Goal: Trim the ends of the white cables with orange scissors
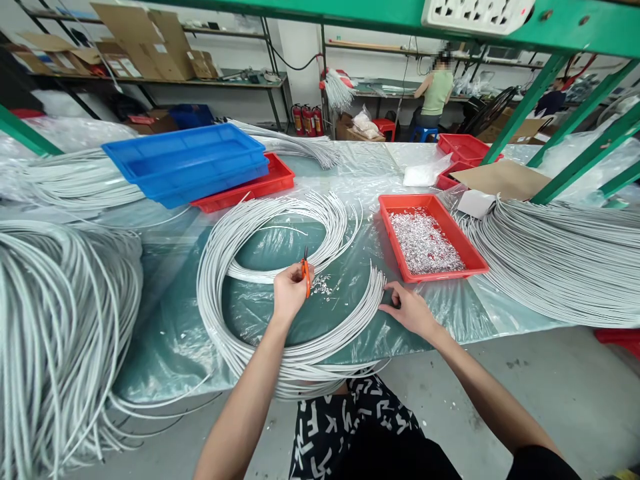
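Note:
My left hand [291, 291] is closed around small orange-handled wire cutters [306, 277], their dark tip pointing away from me. Under and around it lies a large coil of pale grey cables [213, 293] on the plastic-covered table. Tiny metallic bits [323, 287] are scattered beside the cutters. My right hand [410, 312] is at the cut cable ends [376, 283] at the coil's right side. Its thumb and index finger are curved and apart, with their tips against the edge of the bundle.
A red tray [470, 270] of small metallic pieces stands beyond my right hand. Blue trays [185, 157] rest on another red tray [280, 175] at the back left. Cable bundles lie left [65, 320] and right [560, 260]. A green frame [350, 10] crosses overhead; a person [436, 93] sits far behind.

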Available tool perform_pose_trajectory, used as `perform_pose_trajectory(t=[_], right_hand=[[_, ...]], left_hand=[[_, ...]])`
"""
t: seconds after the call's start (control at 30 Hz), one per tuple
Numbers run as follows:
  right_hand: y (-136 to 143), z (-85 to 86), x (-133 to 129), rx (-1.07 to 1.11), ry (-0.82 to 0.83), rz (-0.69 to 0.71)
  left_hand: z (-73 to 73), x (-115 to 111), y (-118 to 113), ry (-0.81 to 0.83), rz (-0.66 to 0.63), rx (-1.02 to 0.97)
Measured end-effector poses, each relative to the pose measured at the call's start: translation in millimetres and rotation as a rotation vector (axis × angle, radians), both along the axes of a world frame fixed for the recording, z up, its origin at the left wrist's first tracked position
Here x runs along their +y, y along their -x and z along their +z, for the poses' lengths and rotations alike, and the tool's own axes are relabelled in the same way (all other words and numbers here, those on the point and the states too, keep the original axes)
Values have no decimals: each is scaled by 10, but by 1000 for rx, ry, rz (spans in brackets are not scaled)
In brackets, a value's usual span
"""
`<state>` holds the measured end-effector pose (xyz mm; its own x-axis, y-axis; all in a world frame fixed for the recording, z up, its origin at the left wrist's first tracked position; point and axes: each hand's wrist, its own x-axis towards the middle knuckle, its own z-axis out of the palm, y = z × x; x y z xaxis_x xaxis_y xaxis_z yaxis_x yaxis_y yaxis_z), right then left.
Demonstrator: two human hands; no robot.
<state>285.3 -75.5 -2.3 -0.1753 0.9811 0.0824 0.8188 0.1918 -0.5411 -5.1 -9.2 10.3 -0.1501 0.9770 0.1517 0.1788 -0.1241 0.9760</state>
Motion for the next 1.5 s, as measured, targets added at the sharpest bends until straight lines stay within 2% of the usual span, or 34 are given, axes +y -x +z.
perform_pose_trajectory(t=[0.17, 0.3, 0.43, 0.5, 0.7, 0.9, 0.97, 1.07, 1.13, 1.23, 1.37, 1.43, 1.5], right_hand=[[14, 1, -18, 149, 5, -9], [112, -9, -93, 398, 7, -23], [274, 19, -116, 713, 60, 33], [360, 48, -80, 785, 77, 49], [627, 156, 166, 750, 106, 148], [795, 275, 356, 383, -112, 191], [824, 282, 402, 440, -33, 242], [890, 257, 487, 740, 211, 329], [945, 230, 546, 934, 333, 346], [1003, 191, 597, 1113, 458, 319], [993, 134, 554, 1298, 545, 264], [976, 110, 514, 1336, 541, 246], [967, 100, 483, 1354, 518, 225]], left_hand=[[-4, 6, 4, 4, 5, -2], [-6, 0, 0, -2, 2, 8], [-13, 0, 1, 0, -5, 26], [-17, 3, 2, 8, -11, 26], [-29, 13, 5, 20, -45, 50], [-71, 34, 19, 2, -57, 95], [-79, 42, 24, 0, -65, 107], [-67, 38, 18, -5, -87, 118], [-40, 17, 2, -5, -122, 119], [18, -36, -27, 26, -224, 112], [85, -108, -44, 122, -471, 82], [108, -128, -41, 128, -522, 100], [129, -138, -36, 116, -520, 162]])
